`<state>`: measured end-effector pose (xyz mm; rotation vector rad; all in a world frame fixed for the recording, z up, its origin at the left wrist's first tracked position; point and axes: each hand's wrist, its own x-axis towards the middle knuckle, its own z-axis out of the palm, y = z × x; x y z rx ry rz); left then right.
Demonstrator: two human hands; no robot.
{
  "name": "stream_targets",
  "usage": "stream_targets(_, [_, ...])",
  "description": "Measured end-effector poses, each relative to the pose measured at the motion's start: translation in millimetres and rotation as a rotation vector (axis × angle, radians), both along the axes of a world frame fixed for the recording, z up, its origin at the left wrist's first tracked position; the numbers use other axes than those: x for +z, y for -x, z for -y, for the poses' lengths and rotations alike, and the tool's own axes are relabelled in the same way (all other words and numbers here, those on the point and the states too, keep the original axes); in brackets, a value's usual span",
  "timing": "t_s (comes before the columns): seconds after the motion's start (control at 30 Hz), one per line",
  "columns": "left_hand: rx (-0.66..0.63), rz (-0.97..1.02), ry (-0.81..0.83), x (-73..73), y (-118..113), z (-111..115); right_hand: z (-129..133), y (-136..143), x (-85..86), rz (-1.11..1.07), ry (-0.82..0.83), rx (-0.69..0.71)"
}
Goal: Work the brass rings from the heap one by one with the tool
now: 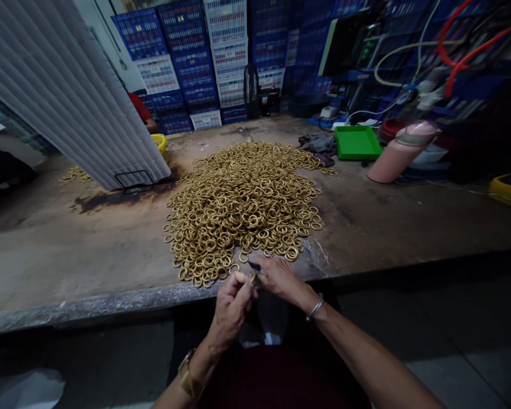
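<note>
A heap of brass-coloured rings (242,199) spreads over the worktable, its near end close to the front edge. Just over that edge, my left hand (233,301) pinches one ring (252,277) between thumb and fingers. My right hand (279,278) is closed on a small dark blade (254,265), which sticks out past the fingers towards the left. The two hands meet at the ring, and most of it is covered by fingers. Whether the blade touches the ring I cannot tell.
A tall ridged white panel (80,85) stands on the table (111,250) at the left. Behind it are a yellow container (159,145) and a person's red sleeve (139,107). A green tray (357,143) and pink bottle (402,153) stand right. Stacked crates (191,62) line the back.
</note>
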<state>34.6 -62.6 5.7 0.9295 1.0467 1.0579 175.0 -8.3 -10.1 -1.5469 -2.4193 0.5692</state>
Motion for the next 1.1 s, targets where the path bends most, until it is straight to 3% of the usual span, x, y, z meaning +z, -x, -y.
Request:
stream_targets(0.1, [-0.038, 0.191, 0.090, 5.5, 1, 5, -4, 3, -1.5, 0.029, -0.035, -0.072])
stream_targets(0.2, [-0.026, 0.332, 0.200, 0.1, 3, 5, -6, 11, -4.4, -0.010, -0.087, -0.094])
stream_targets(0.43, [0.056, 0.427, 0.254, -7.6, 6, 3, -14, 31, -6.1, 0.087, -0.075, -0.107])
stream_targets(0.63, [0.051, 0.575, 0.388, -9.1, 13, -2, -17, 27, -7.7, 0.071, -0.109, -0.117])
stream_targets(0.77, [0.134, 0.505, 0.381, -9.8, 10, -7, -22, 17, -10.0, -0.267, -0.038, -0.153])
stream_targets(0.97, [0.223, 0.174, 0.207, -8.5, -4, -14, -14, 3, -3.4, -1.057, 0.491, -0.244])
stream_targets(1.1, [0.152, 0.097, 0.182, -10.7, -8, -16, -4, 0, 2.6, -1.257, 0.708, -0.166])
